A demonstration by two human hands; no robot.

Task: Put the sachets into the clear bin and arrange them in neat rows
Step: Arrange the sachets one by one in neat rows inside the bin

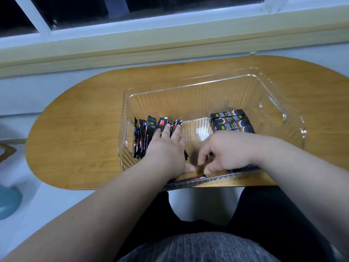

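Note:
A clear ribbed bin stands on the wooden table. Inside it, at the left wall, a bunch of black and red sachets stands on edge. My left hand lies against that bunch with its fingers straight, its thumb down near the bin's front wall. At the right side of the bin, flat black sachets lie in a neat row. My right hand is inside the bin near the front, fingers curled down; more black sachets show under it. Whether it holds one is hidden.
The oval wooden table sits under a window sill. The bin's right wall has a handle cut-out. A blue round object lies on the floor at the left. My lap is right below the table's front edge.

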